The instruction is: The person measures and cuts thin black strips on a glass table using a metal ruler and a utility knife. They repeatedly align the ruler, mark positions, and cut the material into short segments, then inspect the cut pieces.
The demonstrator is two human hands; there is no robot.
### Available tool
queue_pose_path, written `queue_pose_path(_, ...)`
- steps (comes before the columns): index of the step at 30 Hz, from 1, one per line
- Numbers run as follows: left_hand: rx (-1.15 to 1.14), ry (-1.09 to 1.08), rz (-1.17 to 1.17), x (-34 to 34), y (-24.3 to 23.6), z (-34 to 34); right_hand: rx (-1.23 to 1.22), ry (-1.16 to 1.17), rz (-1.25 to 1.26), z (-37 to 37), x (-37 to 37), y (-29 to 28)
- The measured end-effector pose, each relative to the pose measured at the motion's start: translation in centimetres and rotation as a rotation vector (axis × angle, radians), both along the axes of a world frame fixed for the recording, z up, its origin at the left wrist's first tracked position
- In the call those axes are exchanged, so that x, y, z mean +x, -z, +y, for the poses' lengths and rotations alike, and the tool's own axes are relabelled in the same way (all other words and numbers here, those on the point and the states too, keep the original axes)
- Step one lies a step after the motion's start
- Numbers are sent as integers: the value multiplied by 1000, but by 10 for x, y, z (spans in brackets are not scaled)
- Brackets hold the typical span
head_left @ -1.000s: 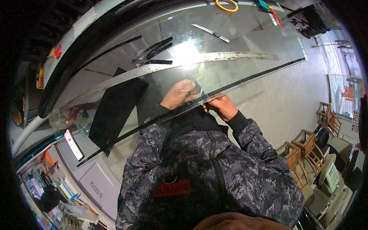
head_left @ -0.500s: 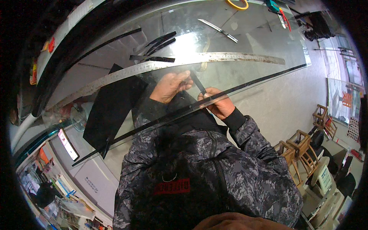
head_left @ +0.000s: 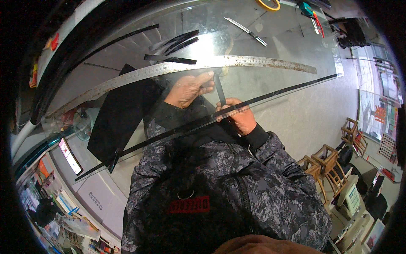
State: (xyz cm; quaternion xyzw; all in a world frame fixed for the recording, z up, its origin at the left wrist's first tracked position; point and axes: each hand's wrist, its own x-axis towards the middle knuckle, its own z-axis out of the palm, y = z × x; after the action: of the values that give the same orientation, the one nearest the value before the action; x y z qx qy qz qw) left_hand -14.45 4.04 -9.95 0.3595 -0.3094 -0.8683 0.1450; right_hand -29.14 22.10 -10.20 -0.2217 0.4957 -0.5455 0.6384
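Beneath a large transparent pane (head_left: pixel 296 57), my left hand (head_left: pixel 188 89) pinches the upper end of a narrow black strip (head_left: pixel 220 91). My right hand (head_left: pixel 239 116) is closed on the strip's lower end, beside the pane's black-banded near edge. A long, rust-spotted steel ruler (head_left: pixel 270 62) crosses the pane just above my hands. Beyond it lie several short black strips (head_left: pixel 169 60) and a cutter knife (head_left: pixel 245 31). A black sheet (head_left: pixel 110 127) is to the left of my hands.
A yellow tape roll (head_left: pixel 267 9) and green-handled tool (head_left: pixel 303 9) are at the far edge. A phone (head_left: pixel 71 157) stands out at lower left near cluttered shelving (head_left: pixel 63 203). Wooden stools (head_left: pixel 325 161) are at right. A white pipe (head_left: pixel 21 137) runs along the left.
My left hand has moved up and leftward toward the ruler. The black strip between my hands now shows at greater length, stretching from one hand to the other.
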Motion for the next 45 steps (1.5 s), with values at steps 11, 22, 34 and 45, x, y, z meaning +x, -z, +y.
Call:
queue_pose_path(11, 8, 36, -15, 5, 1, 0, 5, -23, 16, 6, -1, -4)
queue_pose_path(22, -9, 195, 88, 14, 4, 2, 24, -66, 26, 21, 2, -2)
queue_pose_path(34, -12, 218, 142, 18, 11, 9, 57, -56, -33, 30, 5, -6)
queue_pose_path(45, 17, 14, 121, 17, 7, 10, -20, 3, -31, 9, 12, -5)
